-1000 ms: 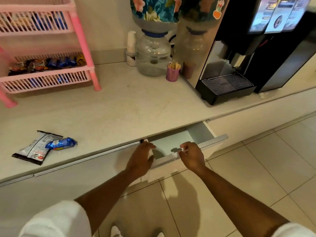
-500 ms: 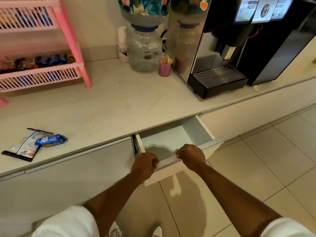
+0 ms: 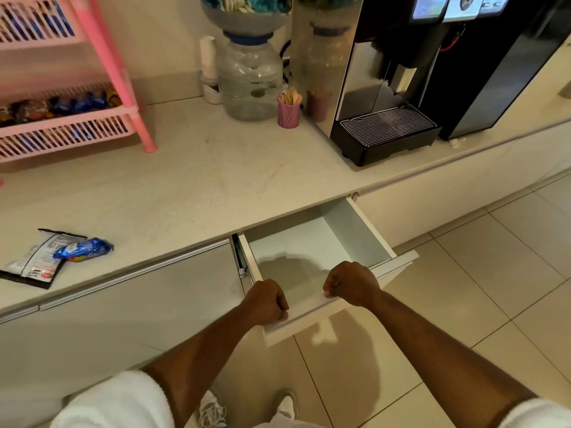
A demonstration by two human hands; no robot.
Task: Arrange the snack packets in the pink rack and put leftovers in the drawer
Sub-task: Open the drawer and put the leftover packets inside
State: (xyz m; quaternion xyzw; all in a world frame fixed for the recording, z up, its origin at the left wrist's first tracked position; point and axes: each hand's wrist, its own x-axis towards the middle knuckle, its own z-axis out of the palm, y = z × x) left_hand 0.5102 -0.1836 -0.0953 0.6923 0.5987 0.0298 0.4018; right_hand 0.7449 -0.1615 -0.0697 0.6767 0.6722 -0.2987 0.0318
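A white drawer (image 3: 349, 230) under the counter stands pulled out, and its inside looks bare. My left hand (image 3: 268, 301) and my right hand (image 3: 352, 284) both grip the top edge of its front panel, fingers curled over it. Two loose packets lie near the counter's front left: a grey and black packet (image 3: 37, 261) and a blue packet (image 3: 84, 249) resting against it. The pink rack (image 3: 108, 61) stands at the back left, with several snack packets (image 3: 61, 103) on its lower shelf and more on the shelf above.
On the pale counter (image 3: 191, 186) stand a water bottle dispenser (image 3: 251, 78), a purple cup of wooden sticks (image 3: 289, 110) and a black coffee machine (image 3: 411, 88) with its drip tray. Tiled floor (image 3: 494, 288) lies below, and my shoes show at the bottom.
The drawer has slid further out toward me. Both hands went from reaching at its front edge to gripping it, and the view has shifted right.
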